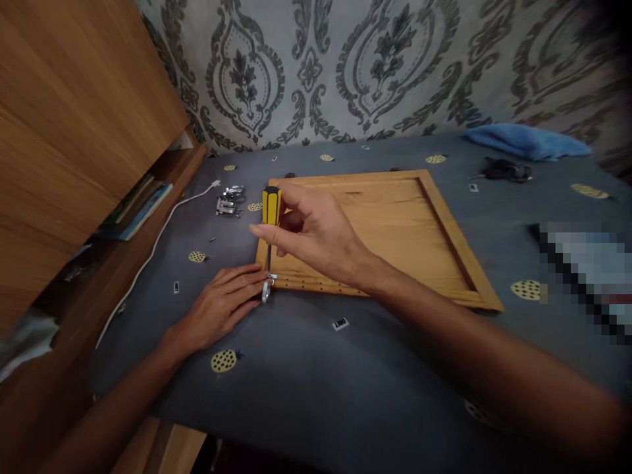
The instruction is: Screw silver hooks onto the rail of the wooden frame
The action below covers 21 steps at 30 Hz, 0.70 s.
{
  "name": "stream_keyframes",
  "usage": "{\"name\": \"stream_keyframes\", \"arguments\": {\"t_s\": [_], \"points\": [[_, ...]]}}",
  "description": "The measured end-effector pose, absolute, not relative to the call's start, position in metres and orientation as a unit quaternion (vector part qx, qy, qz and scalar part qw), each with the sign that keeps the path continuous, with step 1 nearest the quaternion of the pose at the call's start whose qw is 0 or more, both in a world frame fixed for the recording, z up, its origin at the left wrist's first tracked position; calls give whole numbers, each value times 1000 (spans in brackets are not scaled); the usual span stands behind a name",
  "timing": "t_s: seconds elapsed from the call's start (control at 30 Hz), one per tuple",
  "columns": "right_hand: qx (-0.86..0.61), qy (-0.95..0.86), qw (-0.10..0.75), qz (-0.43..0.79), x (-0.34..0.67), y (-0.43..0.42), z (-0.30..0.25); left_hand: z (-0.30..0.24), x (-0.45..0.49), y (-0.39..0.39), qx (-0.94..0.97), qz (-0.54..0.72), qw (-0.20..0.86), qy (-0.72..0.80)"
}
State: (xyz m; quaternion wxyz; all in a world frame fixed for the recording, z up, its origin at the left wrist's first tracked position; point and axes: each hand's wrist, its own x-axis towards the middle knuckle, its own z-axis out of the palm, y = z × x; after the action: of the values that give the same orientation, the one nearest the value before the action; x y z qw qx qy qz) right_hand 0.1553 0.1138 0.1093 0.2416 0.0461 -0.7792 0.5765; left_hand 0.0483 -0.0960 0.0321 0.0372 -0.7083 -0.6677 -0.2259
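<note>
A shallow wooden frame panel [395, 224] lies on a grey bed sheet [306, 368] with yellow pineapple prints. My right hand [316, 230] is closed round the yellow and black handle of a screwdriver [270, 210], which stands upright with its tip at the panel's near left corner. A small metal hook bracket [267, 288] sits at that corner under the tip. My left hand [224, 304] lies flat on the sheet, fingers stretched out, fingertips touching the bracket and the panel's edge.
A pile of metal fittings [230, 201] and a white cable [162, 230] lie to the left of the panel. A wooden shelf unit [74, 131] with books [138, 207] stands at the left. At the back right are a blue cloth [528, 139] and a dark object [506, 170].
</note>
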Motion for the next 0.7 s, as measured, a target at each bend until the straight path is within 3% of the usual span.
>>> {"name": "stream_keyframes", "arguments": {"t_s": [0.7], "points": [[70,-820,245,512,151,113,100,33,47,-95,-717,-214,45,-662]]}}
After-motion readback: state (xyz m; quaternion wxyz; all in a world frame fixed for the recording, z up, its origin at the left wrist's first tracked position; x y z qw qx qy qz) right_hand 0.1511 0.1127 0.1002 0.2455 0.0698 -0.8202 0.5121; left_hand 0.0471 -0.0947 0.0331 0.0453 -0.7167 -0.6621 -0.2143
